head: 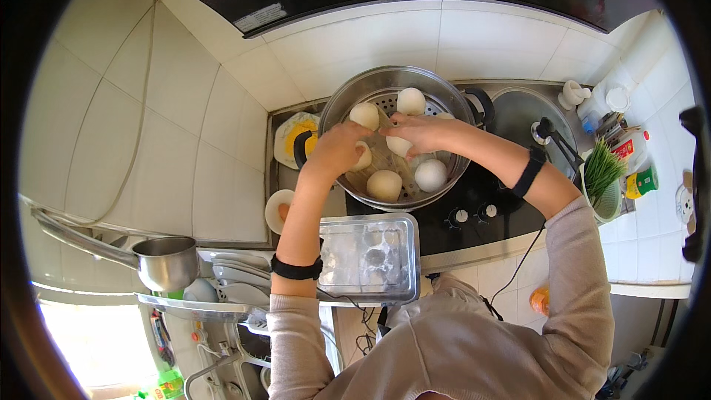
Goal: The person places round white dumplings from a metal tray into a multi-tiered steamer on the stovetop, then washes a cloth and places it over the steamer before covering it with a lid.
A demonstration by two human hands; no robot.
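Note:
Inside a round metal steamer pot (397,71) on the stove, several pale dough buns (384,185) rest on a perforated steamer tray (408,183), partly under a thin translucent sheet. My left hand (340,147) reaches over the pot's left side, fingers beside a bun (364,115) and touching or nearly touching another below it. My right hand (419,132) is over the middle, its thumb and fingers around a bun (398,145); how firmly it grips is unclear. More buns lie at the upper right and lower right (430,175). Both hands partly cover the buns.
A flour-dusted metal tray (369,258) stands at the near counter edge. Left of the pot are a plate with yellow food (297,140) and a small white bowl (279,212). A glass lid (525,116), bottles and a green basket (605,205) stand right. A saucepan (166,264) sits lower left.

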